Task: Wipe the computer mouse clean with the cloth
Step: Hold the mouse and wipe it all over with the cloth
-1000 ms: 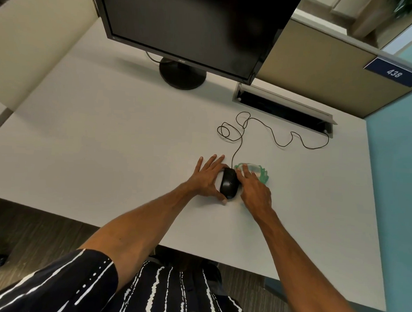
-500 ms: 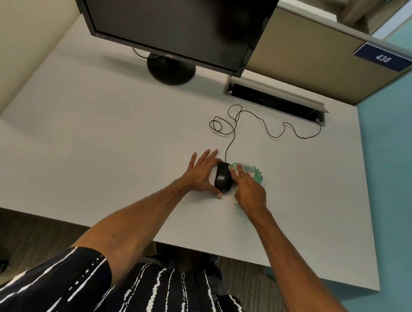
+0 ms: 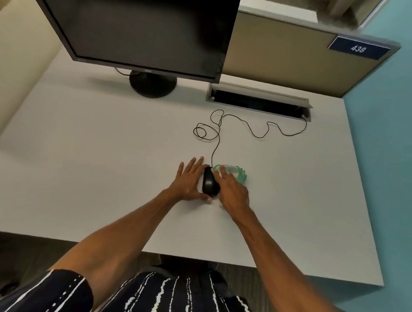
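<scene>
On desk (image 3: pixel 83 175) | left hand (image 3: pixel 190 181) flat, braces mouse (image 3: pixel 209 185) | right hand (image 3: pixel 233 191) presses half-hidden cloth (image 3: pixel 240 175)

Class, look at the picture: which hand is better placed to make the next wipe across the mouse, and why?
The right hand. It already lies on the green cloth beside the mouse's right side. The left hand lies flat against the mouse's left side, apparently steadying it, with no cloth.

A white desk (image 3: pixel 83 151) stood against a beige partition (image 3: pixel 285 63) bearing a blue sign (image 3: pixel 359 48) reading 438. A dark monitor (image 3: pixel 144 25) occupied the far edge, beside a cable slot (image 3: pixel 258 101). A teal wall (image 3: pixel 391 162) lay to the right; the floor (image 3: pixel 0 253) was dark.
</scene>
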Demonstrator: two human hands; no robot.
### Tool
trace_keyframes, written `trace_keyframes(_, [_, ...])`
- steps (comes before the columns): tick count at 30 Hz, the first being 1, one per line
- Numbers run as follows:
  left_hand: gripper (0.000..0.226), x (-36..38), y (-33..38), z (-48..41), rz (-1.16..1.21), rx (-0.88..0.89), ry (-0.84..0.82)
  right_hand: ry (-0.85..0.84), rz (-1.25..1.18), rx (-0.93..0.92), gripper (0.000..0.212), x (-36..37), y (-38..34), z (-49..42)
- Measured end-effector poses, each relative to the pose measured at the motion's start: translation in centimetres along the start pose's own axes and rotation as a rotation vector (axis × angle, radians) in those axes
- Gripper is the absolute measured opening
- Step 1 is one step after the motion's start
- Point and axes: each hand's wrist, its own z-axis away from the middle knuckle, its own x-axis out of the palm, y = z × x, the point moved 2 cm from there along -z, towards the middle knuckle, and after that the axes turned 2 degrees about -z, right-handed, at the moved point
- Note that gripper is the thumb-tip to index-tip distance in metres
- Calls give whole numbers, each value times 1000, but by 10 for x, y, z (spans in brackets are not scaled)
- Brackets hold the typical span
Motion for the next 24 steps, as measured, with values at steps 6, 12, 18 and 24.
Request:
trace_keyframes(6, [133,-1,7,-2,-63,-10,-15,-51,87,-104,87,7,27,9])
trace_keyframes(12, [132,3,21,-3,-131,83,34,22,72,-29,86,4,55,3])
trace_keyframes(18, [127,5,23,-2,-151,11,82,4,144,-3,81,14,47,-7])
trace_keyframes(24, [127,8,23,-1,-114,-65,92,47,104,-1,81,15,35,-20])
